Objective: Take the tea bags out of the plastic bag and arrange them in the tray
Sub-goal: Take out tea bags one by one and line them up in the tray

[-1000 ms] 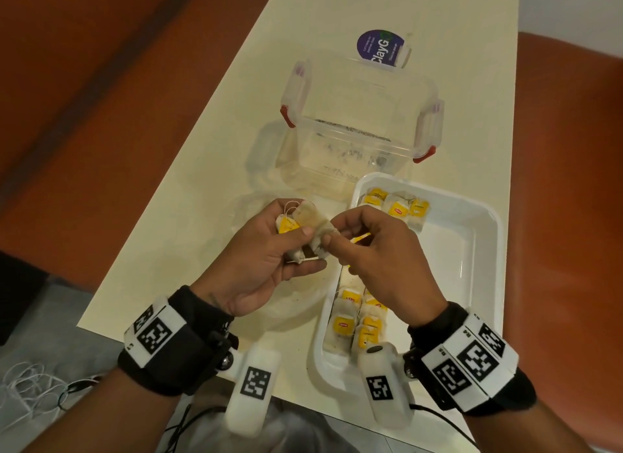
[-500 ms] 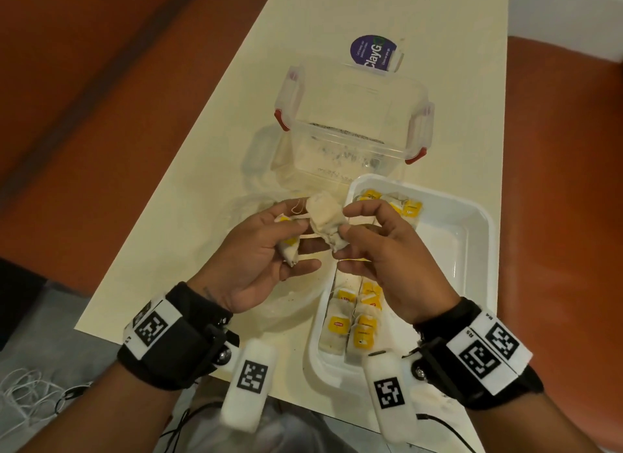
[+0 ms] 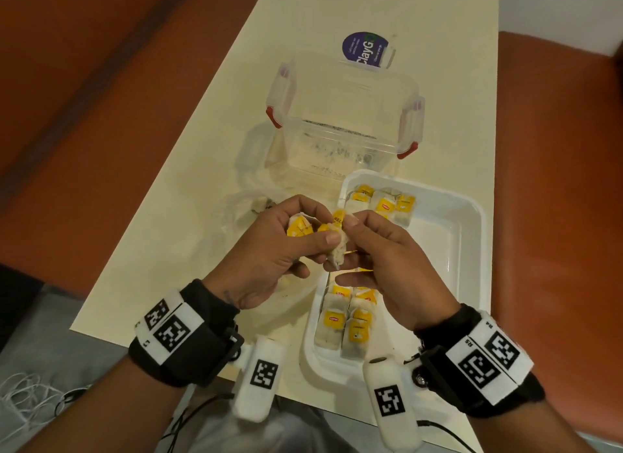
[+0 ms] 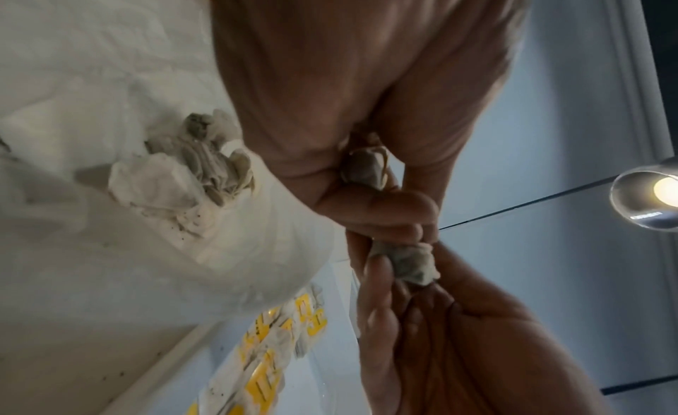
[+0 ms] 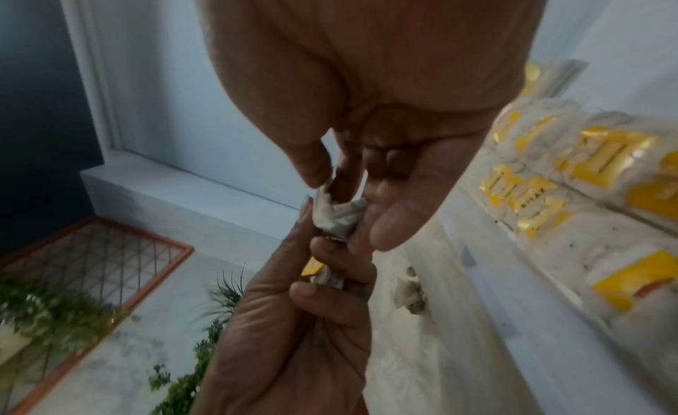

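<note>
Both hands meet above the table beside the white tray [image 3: 448, 273]. My left hand [image 3: 283, 246] grips a small bunch of tea bags [image 3: 298, 228] with yellow tags. My right hand [image 3: 374, 250] pinches one crumpled tea bag [image 3: 338, 255] between thumb and fingers, right against the left thumb; that bag also shows in the wrist views [image 4: 407, 263] [image 5: 339, 215]. Rows of tea bags [image 3: 349, 321] lie at the tray's near left, with more tea bags [image 3: 384, 204] at its far left. The clear plastic bag [image 3: 236, 213] lies on the table under my left hand, with a tea bag [image 4: 205, 166] in it.
A clear plastic box [image 3: 344, 115] with red clips stands beyond the hands, a purple-labelled packet [image 3: 365, 49] behind it. The cream table [image 3: 168, 233] ends just near my wrists; orange floor lies on both sides. The right half of the tray is bare white.
The hands have kept working the bunch between them: the right hand's pinch shifted along the crumpled bag, and a yellow tag now shows at the top between the two hands.
</note>
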Demonstrator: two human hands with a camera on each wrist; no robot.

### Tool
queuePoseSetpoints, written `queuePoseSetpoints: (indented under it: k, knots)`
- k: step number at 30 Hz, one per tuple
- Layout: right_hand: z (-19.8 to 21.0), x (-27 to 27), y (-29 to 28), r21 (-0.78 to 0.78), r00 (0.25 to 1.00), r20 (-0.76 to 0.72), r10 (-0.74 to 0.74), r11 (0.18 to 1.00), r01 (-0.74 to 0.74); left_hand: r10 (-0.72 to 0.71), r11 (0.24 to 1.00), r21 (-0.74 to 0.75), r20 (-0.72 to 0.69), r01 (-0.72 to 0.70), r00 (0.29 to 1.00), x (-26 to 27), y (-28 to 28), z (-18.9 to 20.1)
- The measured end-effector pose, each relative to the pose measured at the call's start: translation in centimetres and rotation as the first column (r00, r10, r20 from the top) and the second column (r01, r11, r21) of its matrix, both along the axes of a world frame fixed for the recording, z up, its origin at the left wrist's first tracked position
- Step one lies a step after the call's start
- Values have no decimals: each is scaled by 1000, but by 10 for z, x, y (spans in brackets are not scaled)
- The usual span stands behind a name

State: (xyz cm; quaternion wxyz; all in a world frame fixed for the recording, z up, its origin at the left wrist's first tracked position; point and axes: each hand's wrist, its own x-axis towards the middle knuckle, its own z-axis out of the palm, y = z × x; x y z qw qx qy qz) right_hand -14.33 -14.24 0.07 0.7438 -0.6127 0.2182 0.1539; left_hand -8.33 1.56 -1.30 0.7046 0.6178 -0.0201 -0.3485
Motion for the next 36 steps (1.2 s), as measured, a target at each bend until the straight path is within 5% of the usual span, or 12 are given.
queuePoseSetpoints:
  k: [5, 12, 21, 36]
  knots:
    - [-2, 0, -1, 21, 997, 12, -70, 997, 70, 64, 998, -6, -51, -65, 997, 0, 0, 1]
    - [-2, -2, -5, -227, 980, 184, -77, 967, 119, 123, 991, 50, -43, -120, 992, 6, 7, -4]
    - [7, -2, -18, -208, 977, 214, -23, 976, 68, -214, 976, 48, 3, 213, 977, 3, 5, 6]
    - [-7, -15, -44, -285, 971, 235, -38, 953, 106, -180, 966, 212, 128, 151, 975, -12, -10, 0]
